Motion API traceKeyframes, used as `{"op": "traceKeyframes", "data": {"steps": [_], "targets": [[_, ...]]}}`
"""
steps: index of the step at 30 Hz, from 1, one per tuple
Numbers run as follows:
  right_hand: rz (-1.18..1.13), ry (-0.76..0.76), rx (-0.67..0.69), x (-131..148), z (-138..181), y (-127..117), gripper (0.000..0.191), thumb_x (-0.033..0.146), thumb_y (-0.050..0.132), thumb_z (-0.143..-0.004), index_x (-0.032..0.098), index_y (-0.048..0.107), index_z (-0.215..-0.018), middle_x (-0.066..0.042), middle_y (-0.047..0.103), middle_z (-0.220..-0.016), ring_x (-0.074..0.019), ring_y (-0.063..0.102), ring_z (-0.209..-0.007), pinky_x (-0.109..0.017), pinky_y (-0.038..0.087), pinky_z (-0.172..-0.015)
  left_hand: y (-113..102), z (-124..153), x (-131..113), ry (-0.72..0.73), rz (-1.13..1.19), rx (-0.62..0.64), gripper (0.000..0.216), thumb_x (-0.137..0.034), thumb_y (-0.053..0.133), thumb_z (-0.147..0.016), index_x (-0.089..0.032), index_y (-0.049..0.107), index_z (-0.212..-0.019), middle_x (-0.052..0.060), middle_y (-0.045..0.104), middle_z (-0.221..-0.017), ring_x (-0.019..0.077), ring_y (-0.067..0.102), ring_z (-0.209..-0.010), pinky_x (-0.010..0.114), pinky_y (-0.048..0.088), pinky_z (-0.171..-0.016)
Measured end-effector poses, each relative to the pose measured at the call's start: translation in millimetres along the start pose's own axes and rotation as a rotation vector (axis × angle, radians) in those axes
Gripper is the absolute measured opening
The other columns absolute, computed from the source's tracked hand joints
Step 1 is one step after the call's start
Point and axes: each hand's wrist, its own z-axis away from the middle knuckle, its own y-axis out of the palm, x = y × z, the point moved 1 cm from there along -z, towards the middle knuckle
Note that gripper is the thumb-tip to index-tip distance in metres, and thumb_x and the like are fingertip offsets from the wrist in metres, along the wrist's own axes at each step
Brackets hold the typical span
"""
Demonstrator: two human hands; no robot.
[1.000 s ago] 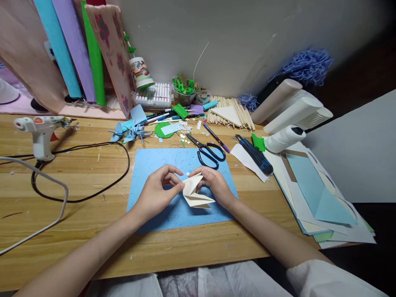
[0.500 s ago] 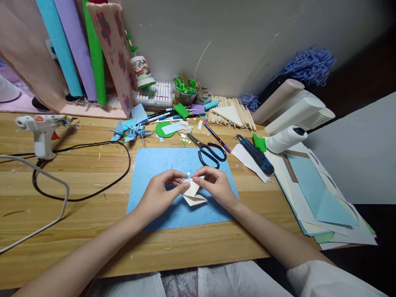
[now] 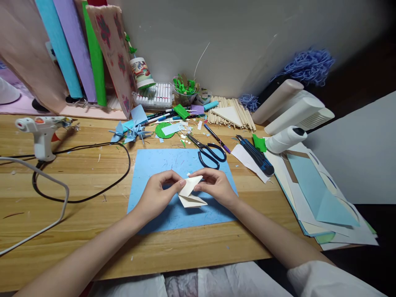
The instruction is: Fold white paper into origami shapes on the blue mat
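A cream-coloured folded paper (image 3: pixel 189 189) with pointed flaps is held just above a blue mat (image 3: pixel 154 218). My left hand (image 3: pixel 157 192) pinches its left edge, thumb on top and fingers curled behind. At the upper right flap, my right hand (image 3: pixel 218 187) has its fingertips behind the paper and its thumb just beneath the flap's point; part of that grip is hidden. Black-handled scissors (image 3: pixel 208 152) lie on the mat's far edge, beyond the right hand.
A white glue gun (image 3: pixel 43 136) with looping cables stands left. Blue folded-paper pieces (image 3: pixel 134 131), a purple pen (image 3: pixel 217 139) and scraps lie behind the mat. To the right are a box cutter (image 3: pixel 255 155), a white roll (image 3: pixel 286 139) and stacked paper sheets (image 3: pixel 328 206).
My left thumb has slid left, back to the paper's edge. The upper flap now shows more fully, its point tilted to the upper right, and the right thumb has come off its face.
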Motion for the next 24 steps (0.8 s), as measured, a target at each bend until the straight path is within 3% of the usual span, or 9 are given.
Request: {"op": "traceKeyframes", "data": {"steps": [12, 19, 24], "targets": [[0.018, -0.015, 0.068, 4, 1, 4, 0.023, 0.02, 0.072, -0.064, 0.02, 0.069, -0.086, -0.001, 0.062, -0.079, -0.012, 0.057, -0.073, -0.022, 0.047, -0.064, 4, -1, 4, -0.053, 0.061, 0.098, 0.022, -0.033, 0.057, -0.076, -0.013, 0.059, -0.068, 0.001, 0.059, -0.066, 0.0111, 0.051, -0.063, 0.02, 0.039, -0.059], [-0.01, 0.001, -0.026, 4, 0, 6, 0.019, 0.02, 0.072, -0.064, 0.019, 0.067, -0.082, 0.001, 0.061, -0.072, -0.0096, 0.056, -0.063, -0.021, 0.048, -0.06, 1, 0, -1, 0.005, -0.03, 0.046, 0.021, -0.03, 0.057, -0.077, -0.013, 0.059, -0.064, 0.0, 0.059, -0.063, 0.011, 0.051, -0.062, 0.021, 0.039, -0.059], [-0.044, -0.024, -0.014, 4, -1, 6, 0.01, 0.021, 0.07, -0.066, 0.017, 0.066, -0.075, 0.0, 0.061, -0.072, -0.0089, 0.054, -0.06, -0.021, 0.046, -0.054, 0, 2, -7, 0.041, -0.13, 0.013, 0.02, -0.029, 0.056, -0.077, -0.014, 0.062, -0.066, 0.001, 0.062, -0.065, 0.0126, 0.053, -0.065, 0.022, 0.039, -0.062]]}}
